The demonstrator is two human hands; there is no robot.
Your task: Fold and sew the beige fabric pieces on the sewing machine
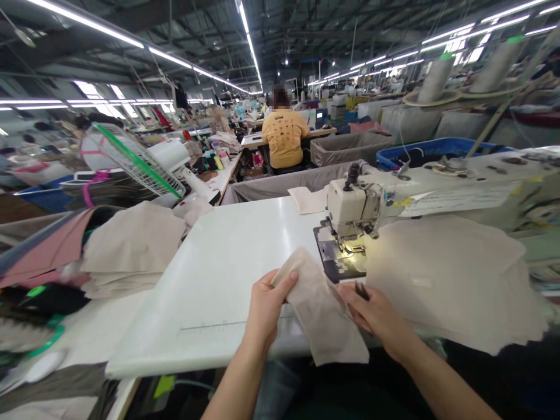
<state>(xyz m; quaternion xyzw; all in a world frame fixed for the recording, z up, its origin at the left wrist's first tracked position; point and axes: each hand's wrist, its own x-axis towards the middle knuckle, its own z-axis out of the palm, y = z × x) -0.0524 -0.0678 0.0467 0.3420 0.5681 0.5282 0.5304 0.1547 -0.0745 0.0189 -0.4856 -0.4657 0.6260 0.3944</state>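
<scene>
My left hand (pixel 268 303) pinches the upper left edge of a beige fabric piece (pixel 321 318), thumb on top. The piece is a folded, narrow strip that hangs down over the table's front edge. My right hand (pixel 371 312) is closed at the strip's right edge, with the dark pointed tips of what look like thread snips (pixel 361 291) sticking up from it. The snips' handles are hidden in the hand. Just beyond my hands stands a sewing machine (pixel 350 204), its needle area lit above a metal plate (pixel 335 256).
A large beige fabric stack (pixel 446 274) lies right of the needle. Another fabric pile (pixel 133 239) sits at the left, near a fan (pixel 131 160). One small beige piece (pixel 306 199) lies behind the machine head. A person in a yellow shirt (pixel 285 137) sits ahead, beyond cloth bins.
</scene>
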